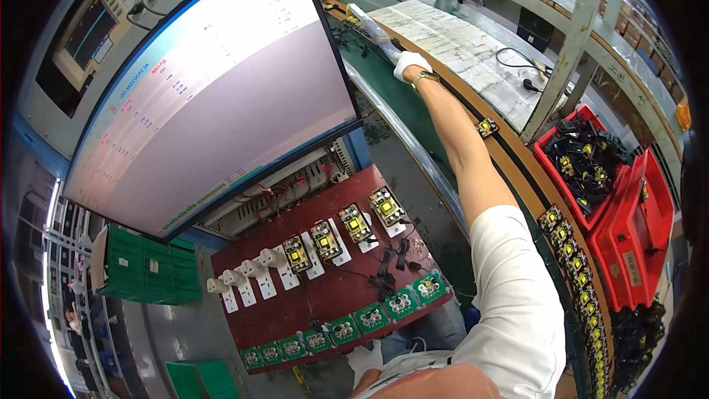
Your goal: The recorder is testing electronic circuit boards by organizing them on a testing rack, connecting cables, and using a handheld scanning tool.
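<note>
My right arm reaches far ahead over the conveyor. My white-gloved right hand [411, 66] looks closed at the near end of a long, shiny, see-through strip [374, 32]. A small dark piece [399, 44] shows beside its fingers; what they grip is too small to make out. Low in the view, my gloved left hand [365, 359] is at the near edge of the dark red test table [336, 240], its fingers unclear. Closest to it are round-padded green circuit boards [343, 330] in a row. Behind them, several yellow-and-black power boards [324, 239] sit on white holders.
A large monitor [221, 96] rises behind the table. Loose black cables [384, 273] lie at its right. Along the brown conveyor rail [517, 154] stands a line of power boards [580, 281]. Red bins [583, 166] at right hold boards and cords. Green crates [148, 266] stand left.
</note>
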